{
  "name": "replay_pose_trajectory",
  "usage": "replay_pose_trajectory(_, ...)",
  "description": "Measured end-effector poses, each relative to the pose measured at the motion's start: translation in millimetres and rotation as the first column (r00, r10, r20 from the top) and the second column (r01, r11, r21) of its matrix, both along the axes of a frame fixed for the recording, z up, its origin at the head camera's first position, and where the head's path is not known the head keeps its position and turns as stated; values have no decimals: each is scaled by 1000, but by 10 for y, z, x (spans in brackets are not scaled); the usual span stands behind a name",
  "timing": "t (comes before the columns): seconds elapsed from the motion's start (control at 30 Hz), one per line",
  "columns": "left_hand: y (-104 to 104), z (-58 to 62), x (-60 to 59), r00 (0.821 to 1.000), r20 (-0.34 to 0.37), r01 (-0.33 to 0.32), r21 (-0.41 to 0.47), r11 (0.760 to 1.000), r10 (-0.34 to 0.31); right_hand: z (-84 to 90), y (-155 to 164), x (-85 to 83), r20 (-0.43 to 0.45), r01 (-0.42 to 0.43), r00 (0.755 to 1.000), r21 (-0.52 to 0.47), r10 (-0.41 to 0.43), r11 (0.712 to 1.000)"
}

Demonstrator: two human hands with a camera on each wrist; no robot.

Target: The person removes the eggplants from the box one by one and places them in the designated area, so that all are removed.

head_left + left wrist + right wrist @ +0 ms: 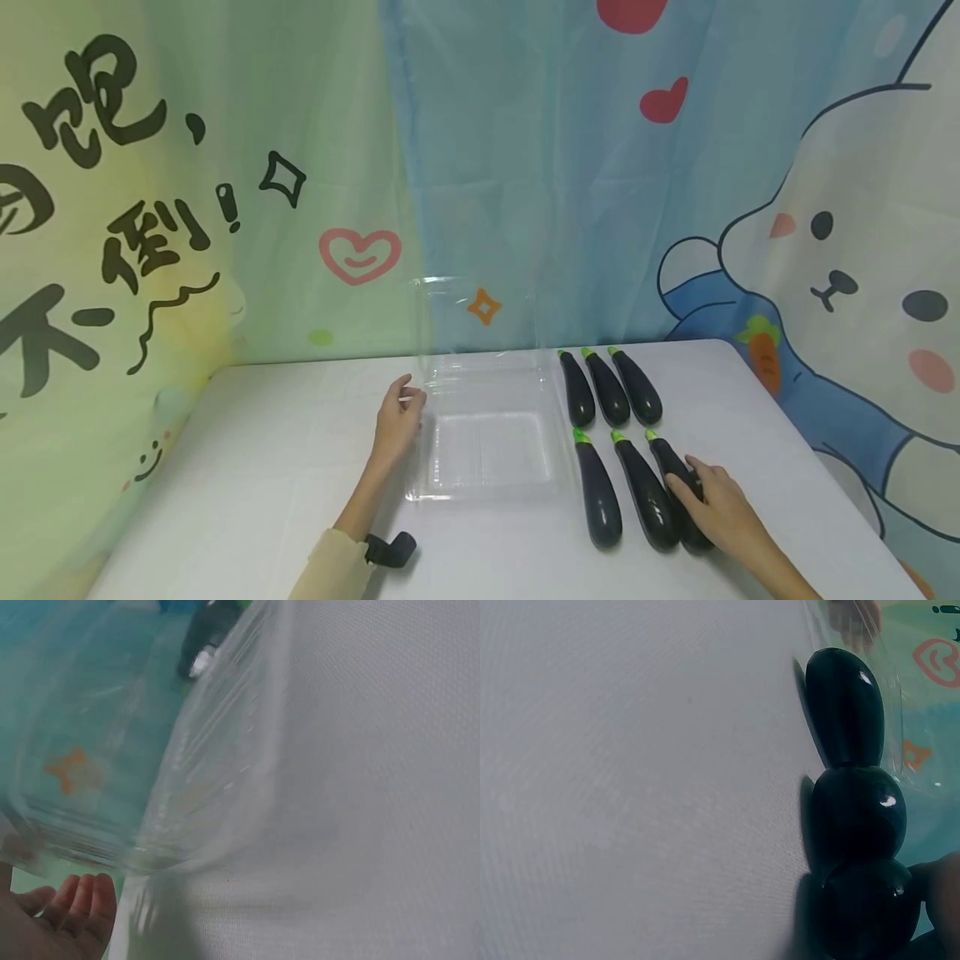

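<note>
My right hand (716,500) holds the rightmost eggplant (669,460) of the front row, thumb and fingers on opposite sides of its dark body. In the right wrist view, that eggplant (870,911) lies nearest, with part of a finger at its side. Beside it are two more front-row eggplants (647,492) (598,492), their green stems pointing to the back. My left hand (400,421) is at the left side of a clear plastic box (442,492) with its lid raised. In the left wrist view, the fingers (101,907) are loosely bent beside the box, gripping nothing.
Three more eggplants (607,387) form a back row to the right of the box. The box's transparent lid (450,321) stands up at the back, before a printed curtain (487,167). All stand on a white table (285,467). A black strap device (390,550) is on the left wrist.
</note>
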State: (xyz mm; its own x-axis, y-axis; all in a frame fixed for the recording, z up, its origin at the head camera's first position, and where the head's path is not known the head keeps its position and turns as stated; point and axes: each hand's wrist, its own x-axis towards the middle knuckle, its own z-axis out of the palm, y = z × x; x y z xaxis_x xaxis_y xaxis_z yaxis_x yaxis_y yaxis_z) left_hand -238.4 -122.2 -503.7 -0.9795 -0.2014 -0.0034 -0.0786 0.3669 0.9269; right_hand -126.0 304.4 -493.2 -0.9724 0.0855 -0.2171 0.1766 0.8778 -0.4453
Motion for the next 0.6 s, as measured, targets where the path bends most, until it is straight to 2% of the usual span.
replay_pose_trajectory(0.17, 1, 0, 13, 1000, 4, 4, -11, 1000, -4, -5, 10, -6, 10, 3, 1000, 9, -3, 1000)
replay_pose_trajectory(0.3, -32, 8, 34, 999, 33, 19, -15, 1000, -18, -2, 21, -12, 13, 5, 1000, 7, -5, 1000)
replay_pose_trajectory(0.47, -148, 19, 57, 996, 67, 62, -49, 997, -59, 37, 53, -27, -9, 5, 1000, 16, -4, 1000)
replay_pose_trajectory(0.6, -267, 79, 100, 991, 79, 114, -91, 989, -107, 116, 81, -69, -62, 8, 998, 53, -5, 999)
